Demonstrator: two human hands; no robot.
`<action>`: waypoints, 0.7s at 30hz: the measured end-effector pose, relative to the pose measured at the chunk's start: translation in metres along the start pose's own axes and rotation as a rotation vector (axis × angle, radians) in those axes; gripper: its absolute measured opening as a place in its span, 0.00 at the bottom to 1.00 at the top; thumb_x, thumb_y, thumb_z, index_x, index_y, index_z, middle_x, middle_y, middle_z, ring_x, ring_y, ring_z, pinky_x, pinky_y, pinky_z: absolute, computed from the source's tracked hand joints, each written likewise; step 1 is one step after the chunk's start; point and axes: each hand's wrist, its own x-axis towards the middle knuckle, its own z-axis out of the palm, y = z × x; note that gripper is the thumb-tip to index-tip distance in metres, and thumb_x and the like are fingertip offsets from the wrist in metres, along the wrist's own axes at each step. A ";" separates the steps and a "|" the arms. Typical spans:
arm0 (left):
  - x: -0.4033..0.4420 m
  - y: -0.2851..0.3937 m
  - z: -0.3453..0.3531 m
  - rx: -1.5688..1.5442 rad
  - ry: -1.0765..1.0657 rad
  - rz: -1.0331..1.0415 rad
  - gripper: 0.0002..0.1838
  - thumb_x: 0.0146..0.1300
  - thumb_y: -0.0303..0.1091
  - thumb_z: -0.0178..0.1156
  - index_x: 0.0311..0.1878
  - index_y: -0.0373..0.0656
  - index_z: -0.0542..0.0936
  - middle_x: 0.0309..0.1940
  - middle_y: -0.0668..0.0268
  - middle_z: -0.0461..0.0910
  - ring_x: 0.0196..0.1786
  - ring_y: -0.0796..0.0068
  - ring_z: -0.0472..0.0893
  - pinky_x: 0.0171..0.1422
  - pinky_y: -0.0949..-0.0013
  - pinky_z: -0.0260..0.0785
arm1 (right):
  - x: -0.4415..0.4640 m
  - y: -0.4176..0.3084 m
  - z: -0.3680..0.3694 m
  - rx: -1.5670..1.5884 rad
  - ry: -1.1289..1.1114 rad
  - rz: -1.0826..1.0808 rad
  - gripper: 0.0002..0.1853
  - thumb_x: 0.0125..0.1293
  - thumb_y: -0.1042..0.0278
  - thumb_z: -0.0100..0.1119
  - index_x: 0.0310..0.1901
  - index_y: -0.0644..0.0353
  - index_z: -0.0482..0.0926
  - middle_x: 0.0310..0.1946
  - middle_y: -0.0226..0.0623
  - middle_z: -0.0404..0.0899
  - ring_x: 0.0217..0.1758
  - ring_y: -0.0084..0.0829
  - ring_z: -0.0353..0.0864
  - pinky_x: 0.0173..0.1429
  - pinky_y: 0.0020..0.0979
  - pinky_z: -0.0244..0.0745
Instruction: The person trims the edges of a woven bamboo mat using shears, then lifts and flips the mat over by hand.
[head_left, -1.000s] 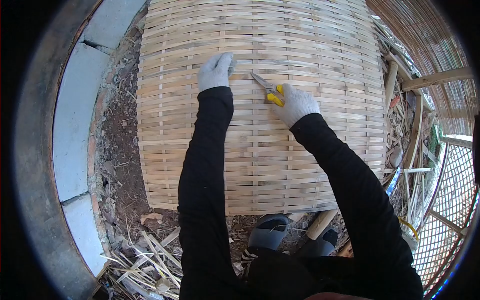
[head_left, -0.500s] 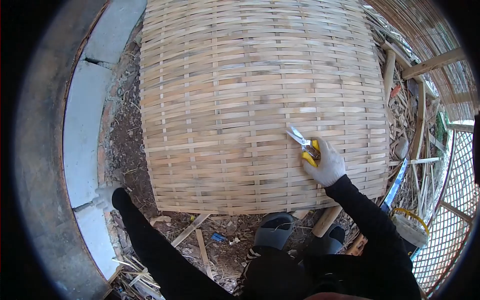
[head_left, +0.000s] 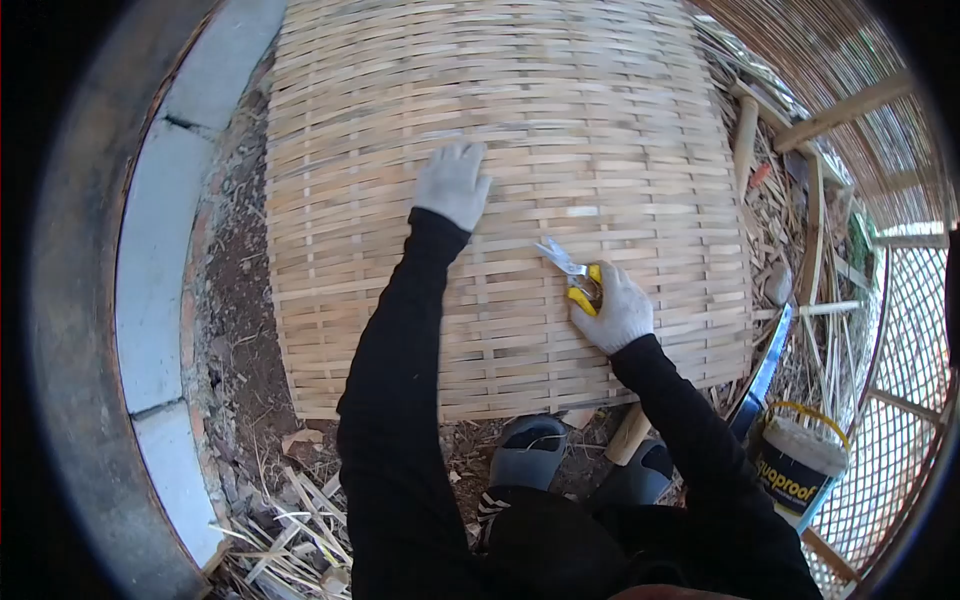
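A large woven bamboo mat (head_left: 380,290) spreads out in front of me. My left hand (head_left: 452,187), in a pale work glove, lies on or just over its middle with the fingers extended and nothing held. To the right, my gloved right hand (head_left: 618,308) grips yellow-handled garden shears (head_left: 580,285). Their metal blades stand apart and point up and left, close over the weave. Whether the blade tips touch a strip cannot be made out.
A saw (head_left: 772,355) leans at the right, by a bucket with a yellow handle (head_left: 795,470). Wooden posts and bamboo scraps (head_left: 290,535) litter the dirt. Pale blocks (head_left: 155,270) line the left side, and a lattice panel (head_left: 890,400) stands at right.
My left hand has swung from the blocks at the far left onto the middle of the mat. My right hand keeps the shears over the mat; the whole view has shifted slightly.
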 end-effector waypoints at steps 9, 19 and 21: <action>0.051 -0.004 0.067 0.151 0.103 0.151 0.08 0.71 0.36 0.64 0.48 0.45 0.83 0.45 0.59 0.83 0.53 0.55 0.85 0.55 0.55 0.81 | -0.001 0.005 0.002 0.038 -0.013 0.048 0.31 0.58 0.51 0.74 0.58 0.59 0.77 0.48 0.50 0.85 0.51 0.54 0.87 0.54 0.52 0.82; 0.052 0.001 0.073 -0.358 0.303 -0.032 0.06 0.73 0.36 0.63 0.46 0.46 0.85 0.42 0.54 0.85 0.48 0.48 0.85 0.54 0.49 0.79 | 0.058 -0.010 -0.018 0.013 -0.072 0.248 0.33 0.62 0.42 0.71 0.59 0.61 0.78 0.44 0.53 0.87 0.50 0.53 0.89 0.55 0.50 0.82; 0.050 0.001 0.069 -0.349 0.275 -0.041 0.07 0.73 0.36 0.63 0.47 0.44 0.85 0.42 0.53 0.85 0.49 0.48 0.85 0.56 0.49 0.78 | 0.076 -0.008 -0.016 -0.028 -0.028 0.199 0.34 0.62 0.42 0.72 0.58 0.62 0.77 0.43 0.53 0.87 0.48 0.53 0.89 0.52 0.50 0.83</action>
